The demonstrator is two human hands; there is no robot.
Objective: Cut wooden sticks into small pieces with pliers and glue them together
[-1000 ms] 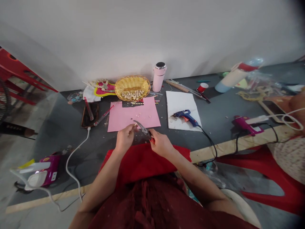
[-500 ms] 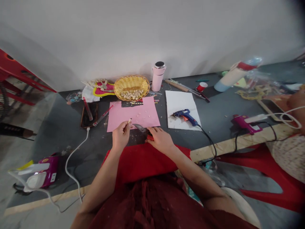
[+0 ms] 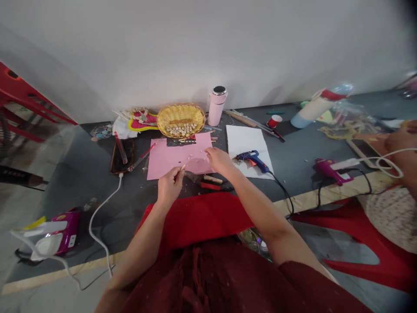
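My left hand (image 3: 170, 188) is closed in a pinch on a small pale stick (image 3: 183, 167), held over the near edge of the pink paper (image 3: 163, 163). My right hand (image 3: 220, 160) reaches over the paper's right side with its fingertips together; what they hold, if anything, is too small to make out. Small pale bits (image 3: 190, 156) lie scattered on the paper. Between my hands and the red cloth (image 3: 202, 217) on my lap lie red-handled cutters (image 3: 210, 186), with a short tan piece (image 3: 213, 179) beside the handle.
Behind the paper stand a wicker basket (image 3: 180, 115) of small pale pieces and a pink bottle (image 3: 217, 106). A blue glue gun (image 3: 252, 160) rests on white board (image 3: 247, 137), its cord trailing right. A charging cable (image 3: 97, 213) crosses the left side. Another person's arm (image 3: 404, 148) is at right.
My right hand has let go of the cutters, which now lie on the table, and has moved forward over the pink paper. My left hand has shifted slightly right, still pinching the stick.
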